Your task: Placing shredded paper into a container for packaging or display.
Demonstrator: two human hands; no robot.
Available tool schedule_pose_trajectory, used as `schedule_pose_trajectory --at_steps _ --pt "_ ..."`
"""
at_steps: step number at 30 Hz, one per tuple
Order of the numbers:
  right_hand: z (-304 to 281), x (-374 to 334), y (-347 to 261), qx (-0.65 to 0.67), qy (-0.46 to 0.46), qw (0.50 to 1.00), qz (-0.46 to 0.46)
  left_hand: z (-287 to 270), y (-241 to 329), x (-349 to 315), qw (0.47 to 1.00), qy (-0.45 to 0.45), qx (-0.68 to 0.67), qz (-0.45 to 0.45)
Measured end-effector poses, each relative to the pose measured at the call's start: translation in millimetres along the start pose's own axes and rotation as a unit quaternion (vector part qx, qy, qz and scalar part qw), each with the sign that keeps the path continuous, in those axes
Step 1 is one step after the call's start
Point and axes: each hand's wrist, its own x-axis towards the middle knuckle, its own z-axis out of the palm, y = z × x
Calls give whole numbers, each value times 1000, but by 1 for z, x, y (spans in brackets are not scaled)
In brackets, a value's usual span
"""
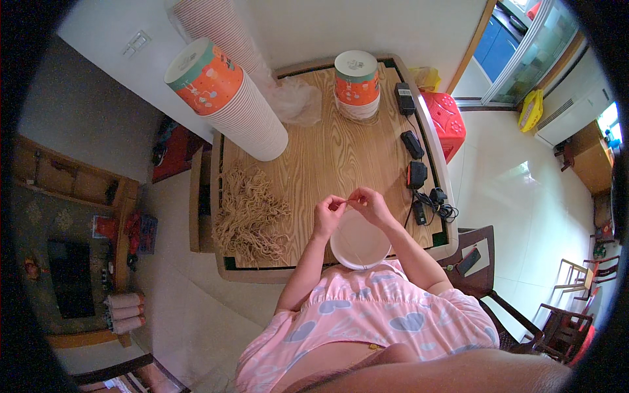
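My left hand (327, 217) and my right hand (371, 208) meet above a white paper bucket (359, 245), near the front edge of the table. Fingers of both hands are pinched together, tip to tip, on what appears to be a thin cord. Its ends are mostly hidden by my fingers. A fine strand runs down across the bucket's open mouth. The bucket sits close against my body, mouth upward. To the left of my hands lies a loose heap of brown twisted cords (251, 213).
A tall stack of orange-and-green paper buckets (246, 108) leans at the back left, beside clear plastic wrapping (298, 101). A shorter stack (357, 85) stands upside down at the back. Black adapters and cables (416, 175) line the table's right edge. A phone (468, 261) rests on a chair.
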Motion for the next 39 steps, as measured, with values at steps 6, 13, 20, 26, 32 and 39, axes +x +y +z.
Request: schedule_pose_trajectory --at_steps 6,13,20,26,32,39 --pt "1 1 6 -28 -18 999 -18 0 -4 -2 998 13 -55 -24" --pt "7 -3 12 27 21 999 -29 -1 3 -5 999 36 -19 19" --pt "6 -4 0 9 9 1000 -17 -4 -1 -6 1000 13 0 -7" --pt "8 -2 4 3 14 1000 -21 -1 -4 -7 999 33 -1 10" --pt "6 -4 -5 -10 -11 999 28 -3 -10 -7 997 12 -15 -70" --pt "11 -1 7 -25 11 999 19 -2 10 -13 993 84 64 45"
